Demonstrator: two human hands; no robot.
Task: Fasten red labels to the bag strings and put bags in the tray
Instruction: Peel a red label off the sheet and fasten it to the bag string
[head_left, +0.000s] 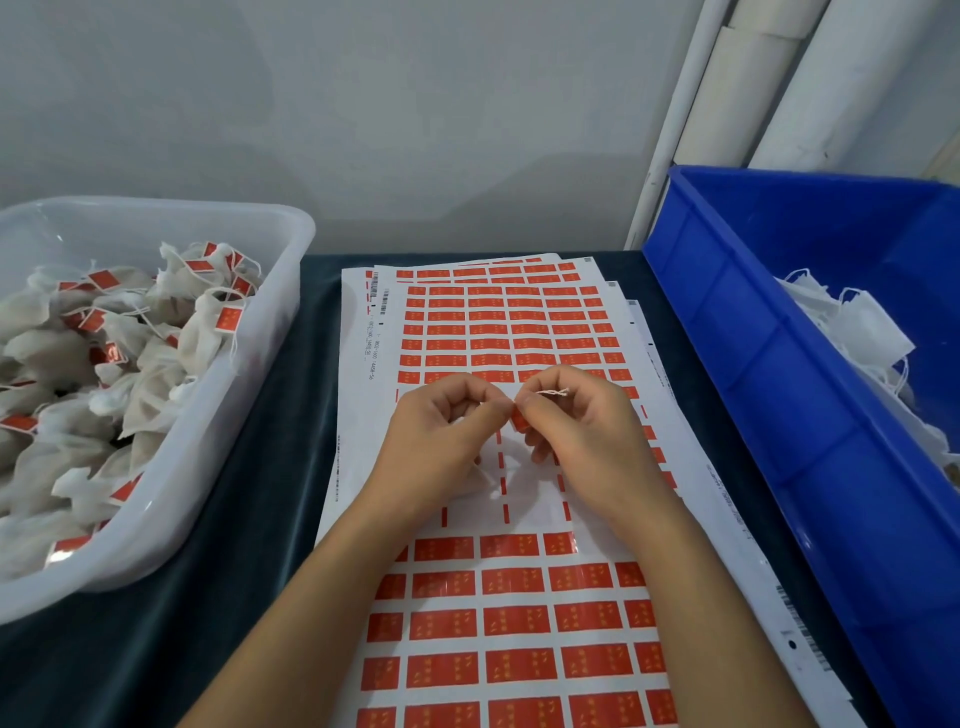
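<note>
Red rectangular label (519, 418) is being folded onto thin white bag string (553, 393), pinched between curled left hand (441, 431) and right hand (587, 421) above label sheets (519, 332); next, press it closed.

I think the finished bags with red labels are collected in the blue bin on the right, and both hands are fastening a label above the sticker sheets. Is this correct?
Not quite. In the head view the labelled bags lie in the clear tray on the left; the blue bin on the right holds unlabelled white bags. The rest stands: left hand and right hand work a red label above the sticker sheets.
</note>
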